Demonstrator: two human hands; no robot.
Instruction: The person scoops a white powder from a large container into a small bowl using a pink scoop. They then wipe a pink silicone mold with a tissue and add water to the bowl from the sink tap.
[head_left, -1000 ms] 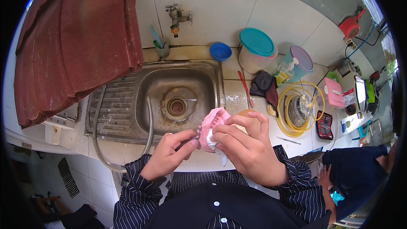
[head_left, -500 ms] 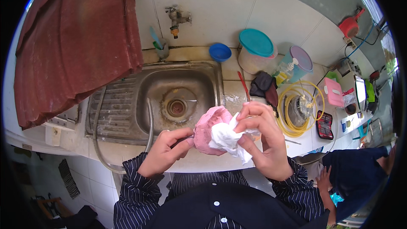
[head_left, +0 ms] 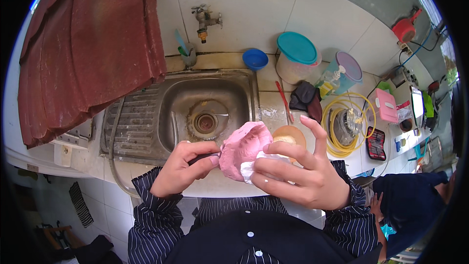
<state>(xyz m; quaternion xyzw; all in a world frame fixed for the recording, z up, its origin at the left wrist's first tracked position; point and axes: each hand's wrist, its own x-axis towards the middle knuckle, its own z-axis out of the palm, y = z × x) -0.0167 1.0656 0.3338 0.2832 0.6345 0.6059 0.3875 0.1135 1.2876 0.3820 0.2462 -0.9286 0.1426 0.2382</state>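
Note:
In front of the sink I hold up a pink dental impression (head_left: pixel 244 146), a thick moulded mass with a hollow in it. My left hand (head_left: pixel 183 168) is closed round its dark handle (head_left: pixel 200 158) on the left side. On the other side my right hand (head_left: pixel 305 173) presses a wad of white tissue (head_left: pixel 248 170) against the impression's lower right part. Its index finger is raised while the other fingers bend over the tissue. Those fingers hide most of the wad. Behind the right hand lies a round tan dish (head_left: pixel 294 136), partly covered.
A steel sink (head_left: pixel 251 102) lies ahead, with a hose (head_left: pixel 116 139) along its left side and a tap (head_left: pixel 202 24) above. Right of it are a red stick (head_left: pixel 283 99), lidded tubs (head_left: pixel 297 49), a yellow hose coil (head_left: pixel 333 152) and a tool case (head_left: pixel 375 144). Another person (head_left: pixel 410 205) is at right.
My right hand has come down and turned over the tissue, with its index finger lifted. The tissue now sits lower on the impression, showing more of the hollow. The tan dish is more visible.

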